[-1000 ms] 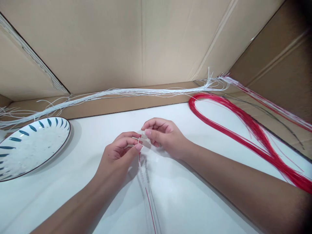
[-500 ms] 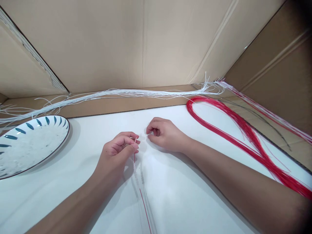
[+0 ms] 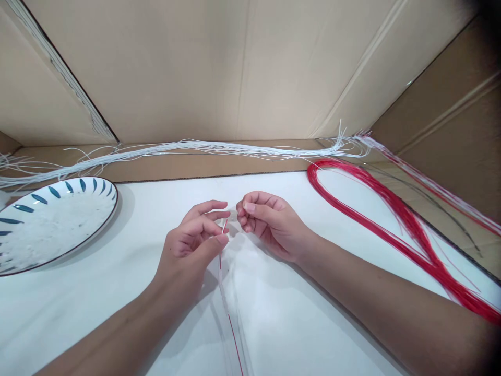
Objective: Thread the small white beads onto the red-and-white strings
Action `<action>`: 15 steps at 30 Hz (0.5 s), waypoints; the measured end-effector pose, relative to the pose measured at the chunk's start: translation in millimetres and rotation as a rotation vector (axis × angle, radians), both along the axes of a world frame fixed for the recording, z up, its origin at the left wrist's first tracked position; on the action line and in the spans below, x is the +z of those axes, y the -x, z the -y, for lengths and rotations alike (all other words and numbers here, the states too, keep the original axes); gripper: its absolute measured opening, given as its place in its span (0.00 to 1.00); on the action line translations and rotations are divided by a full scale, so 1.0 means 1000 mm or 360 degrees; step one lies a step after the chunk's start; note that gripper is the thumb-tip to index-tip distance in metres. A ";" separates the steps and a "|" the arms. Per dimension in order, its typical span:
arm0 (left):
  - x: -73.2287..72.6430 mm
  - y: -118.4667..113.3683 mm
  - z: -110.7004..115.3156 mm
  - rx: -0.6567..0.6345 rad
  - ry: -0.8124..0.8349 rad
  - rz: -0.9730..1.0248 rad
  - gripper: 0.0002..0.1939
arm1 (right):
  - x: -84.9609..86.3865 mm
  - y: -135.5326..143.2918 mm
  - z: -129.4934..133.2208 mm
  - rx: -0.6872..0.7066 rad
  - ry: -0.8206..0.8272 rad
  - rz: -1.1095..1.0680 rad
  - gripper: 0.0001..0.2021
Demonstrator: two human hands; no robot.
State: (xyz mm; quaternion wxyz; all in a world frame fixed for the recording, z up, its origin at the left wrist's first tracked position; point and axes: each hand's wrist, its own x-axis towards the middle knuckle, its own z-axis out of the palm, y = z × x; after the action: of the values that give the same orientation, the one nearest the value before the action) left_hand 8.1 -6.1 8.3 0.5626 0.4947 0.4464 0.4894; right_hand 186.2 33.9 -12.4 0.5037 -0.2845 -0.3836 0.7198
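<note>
1. In the head view, my left hand (image 3: 190, 243) is above the white table (image 3: 297, 313), thumb and index finger pinching a red thread (image 3: 236, 342) near its top end; my other fingers are spread loosely beyond.
2. A short tip of that thread, partly white, sticks up past my pinch.
3. Below my thumb the thread hangs down toward me, red at first, then through a pale, clear stretch (image 3: 223, 295) too fine to make out, then red again to the bottom edge.
4. My right hand (image 3: 276, 224) is just beside the left, apart from it, with thumb and index finger pressed together and the rest curled in; I cannot tell whether something tiny sits between the tips.
5. To my left is a plate (image 3: 107, 211) with blue-green petal marks, whitish bits spread over it.
6. To my right lies a looped bundle of red strands (image 3: 405, 219).
7. White cords (image 3: 235, 148) run along the foot of the cardboard wall (image 3: 176, 68), beyond the table's far edge.
</note>
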 end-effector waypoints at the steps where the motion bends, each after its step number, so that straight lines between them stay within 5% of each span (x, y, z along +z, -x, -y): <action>1: 0.000 0.000 0.001 -0.0018 -0.0005 0.0007 0.10 | 0.001 0.002 0.002 0.0064 0.0083 -0.0076 0.10; 6: -0.001 0.001 0.001 -0.0090 0.0017 -0.0054 0.10 | 0.002 0.002 0.006 0.0317 0.0238 -0.0264 0.09; 15: -0.002 0.001 0.000 -0.0132 0.0079 -0.0042 0.10 | -0.002 0.002 0.008 0.0429 0.0163 -0.0245 0.05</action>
State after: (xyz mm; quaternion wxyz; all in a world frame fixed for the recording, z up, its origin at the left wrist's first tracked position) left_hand 7.5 -6.2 6.8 0.5886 0.5051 0.4448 0.4480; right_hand 183.9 26.2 -14.6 0.4153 -0.1996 -0.3414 0.8192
